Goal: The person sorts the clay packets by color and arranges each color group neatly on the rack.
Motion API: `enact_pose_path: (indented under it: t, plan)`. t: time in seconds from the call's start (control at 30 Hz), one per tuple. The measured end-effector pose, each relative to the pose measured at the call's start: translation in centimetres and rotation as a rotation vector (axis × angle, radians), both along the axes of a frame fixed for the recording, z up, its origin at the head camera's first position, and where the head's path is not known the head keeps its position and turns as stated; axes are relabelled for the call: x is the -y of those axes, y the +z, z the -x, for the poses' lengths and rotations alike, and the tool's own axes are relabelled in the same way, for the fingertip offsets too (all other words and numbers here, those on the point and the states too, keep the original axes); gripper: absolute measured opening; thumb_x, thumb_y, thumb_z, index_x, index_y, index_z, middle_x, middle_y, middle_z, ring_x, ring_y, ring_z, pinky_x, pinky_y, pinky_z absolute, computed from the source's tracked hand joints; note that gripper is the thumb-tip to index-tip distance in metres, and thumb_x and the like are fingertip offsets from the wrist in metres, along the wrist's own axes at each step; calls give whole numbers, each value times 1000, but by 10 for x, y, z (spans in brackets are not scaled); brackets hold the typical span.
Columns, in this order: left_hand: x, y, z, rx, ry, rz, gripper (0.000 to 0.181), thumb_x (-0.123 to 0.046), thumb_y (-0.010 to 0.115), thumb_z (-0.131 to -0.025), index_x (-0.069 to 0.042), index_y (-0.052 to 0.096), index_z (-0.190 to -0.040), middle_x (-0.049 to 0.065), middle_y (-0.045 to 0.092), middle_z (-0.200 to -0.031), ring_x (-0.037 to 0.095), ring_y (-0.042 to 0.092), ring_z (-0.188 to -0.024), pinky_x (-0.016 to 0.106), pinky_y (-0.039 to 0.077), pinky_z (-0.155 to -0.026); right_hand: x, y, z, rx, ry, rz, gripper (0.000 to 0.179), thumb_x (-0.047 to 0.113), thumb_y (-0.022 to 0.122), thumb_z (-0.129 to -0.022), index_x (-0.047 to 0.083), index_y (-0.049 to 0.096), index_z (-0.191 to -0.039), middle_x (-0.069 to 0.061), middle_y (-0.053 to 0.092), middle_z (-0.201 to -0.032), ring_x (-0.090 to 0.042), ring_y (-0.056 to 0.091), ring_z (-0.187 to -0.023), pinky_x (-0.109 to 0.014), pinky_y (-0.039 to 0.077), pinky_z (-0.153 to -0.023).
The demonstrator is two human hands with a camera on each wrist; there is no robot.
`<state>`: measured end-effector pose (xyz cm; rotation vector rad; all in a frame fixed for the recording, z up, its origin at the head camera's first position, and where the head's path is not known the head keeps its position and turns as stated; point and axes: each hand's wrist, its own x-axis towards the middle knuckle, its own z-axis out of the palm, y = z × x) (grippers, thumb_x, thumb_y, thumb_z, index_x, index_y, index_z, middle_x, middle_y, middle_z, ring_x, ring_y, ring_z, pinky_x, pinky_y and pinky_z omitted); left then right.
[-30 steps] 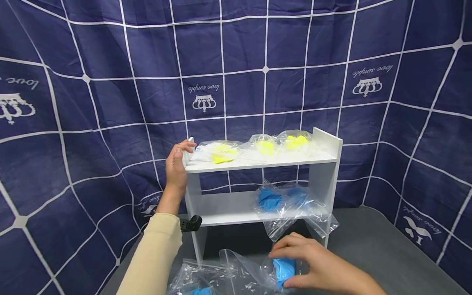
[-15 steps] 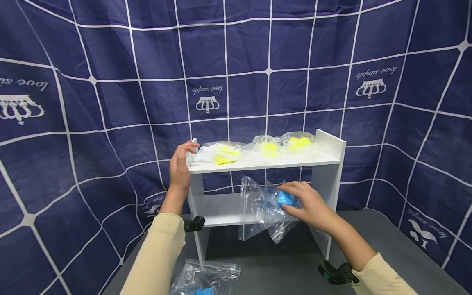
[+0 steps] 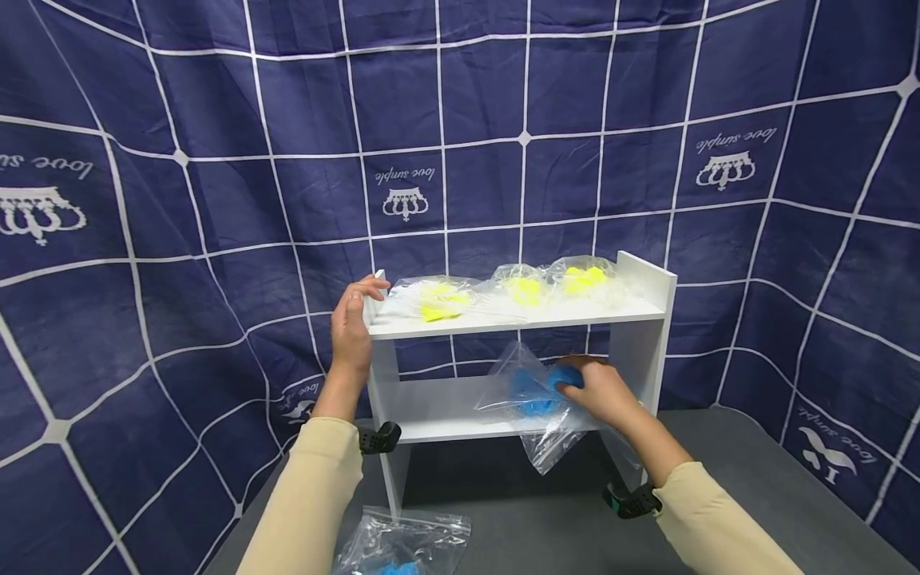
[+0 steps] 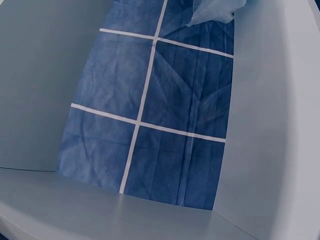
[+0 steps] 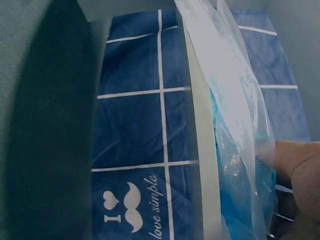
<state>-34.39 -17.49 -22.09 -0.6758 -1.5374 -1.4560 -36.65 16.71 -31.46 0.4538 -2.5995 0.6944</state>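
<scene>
My right hand [image 3: 602, 391] pinches a clear zip bag with a blue lump [image 3: 564, 377] in it, at the right part of the white shelf unit's [image 3: 446, 393] middle board. Next to it lies more blue stuff in clear plastic [image 3: 535, 395], part of which hangs over the board's front edge. In the right wrist view the thumb side of the right hand [image 5: 300, 170] presses against the bag [image 5: 235, 125]. My left hand [image 3: 350, 327] holds the top of the unit's left side panel, fingers over its edge. The left wrist view shows no hand.
Along the top board lie several clear bags with yellow contents [image 3: 442, 302]. Another bag with a blue item [image 3: 406, 543] lies on the dark grey surface [image 3: 532, 535] in front. Behind hangs a navy curtain [image 3: 481, 192] with white lines.
My right hand has lifted a blue bag from the grey surface up to the middle board and reached further in with it. My left hand stays at the side panel.
</scene>
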Motion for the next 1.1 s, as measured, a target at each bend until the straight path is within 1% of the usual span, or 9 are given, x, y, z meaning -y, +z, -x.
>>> enact_pose_path:
  t: [0.07,0.17,0.33,0.47,0.6,0.67,0.73,0.93,1.1]
  plan:
    - [0,0,0,-1,2,-4,37,-9,27,-95,22,46,-90,39,54,-110,30,48,-128,41,24,-117,-1,-3,1,5,-5,1,38,22,68,-85,9,63,-121,-16,68,-116,-40,64,-104,-54,51,-88]
    - [0,0,0,1,0,-10,37,-8,27,-94,22,47,-89,39,54,-110,26,48,-127,40,25,-117,0,-5,1,-19,3,4,39,23,68,-86,10,63,-123,-15,68,-117,-41,63,-106,-54,50,-90]
    - [0,-2,-1,9,-16,-9,37,-7,26,-95,23,46,-90,39,54,-111,44,41,-131,41,23,-118,-2,-6,-10,-137,-5,-13,41,27,67,-87,12,62,-125,-14,67,-120,-39,62,-107,-55,51,-87]
    - [0,-3,-2,9,-13,-10,37,-7,26,-95,24,46,-89,39,54,-110,42,42,-131,41,24,-118,-3,0,-29,-423,-6,57,32,18,68,-85,12,66,-117,-10,70,-112,-32,62,-101,-49,50,-82]
    - [0,-2,-3,3,-6,-3,38,-7,26,-95,24,46,-89,39,55,-111,39,44,-130,41,24,-118,-8,22,-40,-761,40,173,24,10,65,-83,10,69,-107,-7,69,-103,-27,57,-97,-39,45,-82]
    - [0,-1,-2,-5,-3,-4,37,-7,26,-95,23,46,-89,39,54,-110,42,43,-130,41,25,-118,-14,39,-41,-865,50,197,26,10,61,-81,9,69,-107,-9,68,-106,-30,55,-100,-40,41,-85]
    - [0,-1,-2,-8,3,-10,37,-7,26,-95,23,46,-89,39,55,-110,45,42,-129,42,25,-118,-22,56,-38,-916,31,191,32,13,60,-80,8,67,-111,-13,65,-115,-36,51,-104,-44,38,-89]
    - [-1,-2,-2,17,6,9,36,-7,26,-95,22,47,-90,37,56,-112,41,43,-129,41,25,-118,-51,97,-24,-830,-102,220,48,16,62,-78,10,58,-126,-10,48,-143,-39,42,-124,-54,31,-94]
    - [-2,-2,-2,-2,14,-13,35,-6,27,-94,22,48,-89,36,56,-109,26,48,-127,40,26,-117,-71,107,-14,-642,-121,342,45,16,62,-83,12,57,-127,-7,45,-147,-37,39,-131,-55,32,-100]
